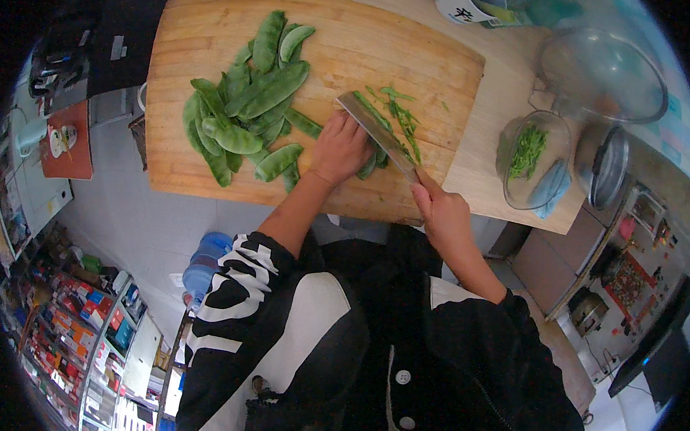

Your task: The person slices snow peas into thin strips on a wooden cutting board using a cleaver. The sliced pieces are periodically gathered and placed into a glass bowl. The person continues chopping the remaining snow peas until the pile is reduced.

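Note:
A wooden cutting board [323, 22] lies before me with a heap of flat green bean pods [246, 96] on its left part. My right hand [444, 212] is wrapped round the handle of a cleaver [379, 134], whose blade slants up and left across the board. Bent fingers of my left hand [340, 146] press on bean pods right beside the blade; a pod end shows below the fingers, and the rest is hidden. Thin green shreds [403, 114] lie on the blade's far side.
Right of the board stand a glass bowl [537, 193] holding green shreds, a blue cloth [553, 184], a pot lid [610, 169] and a large transparent bowl [605, 73]. A white container [458, 6] is at the back. On the floor behind the left arm is a blue water jug [204, 263].

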